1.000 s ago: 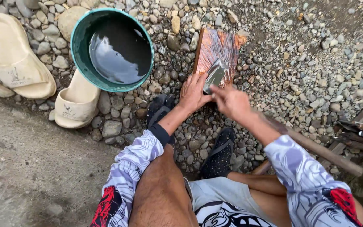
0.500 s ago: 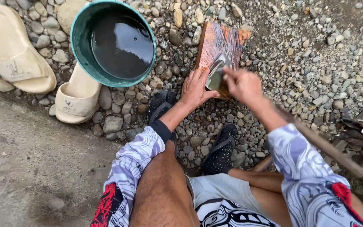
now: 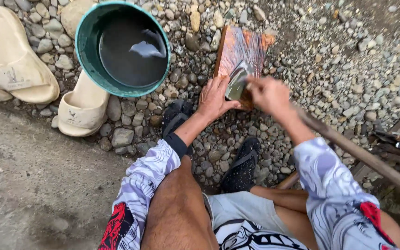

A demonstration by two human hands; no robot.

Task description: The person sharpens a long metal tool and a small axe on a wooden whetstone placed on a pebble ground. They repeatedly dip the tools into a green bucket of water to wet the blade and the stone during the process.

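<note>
Your left hand [image 3: 216,97] lies spread beside the blade [image 3: 236,84]; your right hand [image 3: 269,95] grips its long handle [image 3: 348,146]. A slip off the wet stone [image 3: 241,51] could cut those fingers.

A single head-worn camera looked steeply down from above the crouching person, facing forward over the knees onto the gravel ground [image 3: 329,60]. It sat close, at arm's reach of the wet reddish slab [image 3: 241,51]. The green basin [image 3: 85,44] lay left of that slab, near the top edge.
</note>
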